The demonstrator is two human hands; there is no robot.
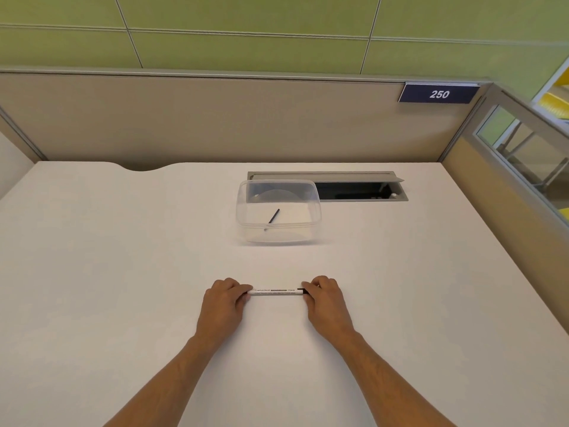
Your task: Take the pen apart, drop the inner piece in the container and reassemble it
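A white pen [275, 292] with dark print lies level between my two hands, just above the white desk [123, 272]. My left hand [226, 298] grips its left end, and my right hand [323, 295] grips its right end, where a black part shows. Both pen ends are hidden inside my fingers. Farther back stands a clear plastic container [308, 235]. A thin dark inner piece [273, 216] lies slanted on its bottom.
An open grey cable hatch [363, 192] is set in the desk right behind the container. Beige partition walls close off the back and right side. A blue sign reading 250 [438, 94] hangs on the back partition.
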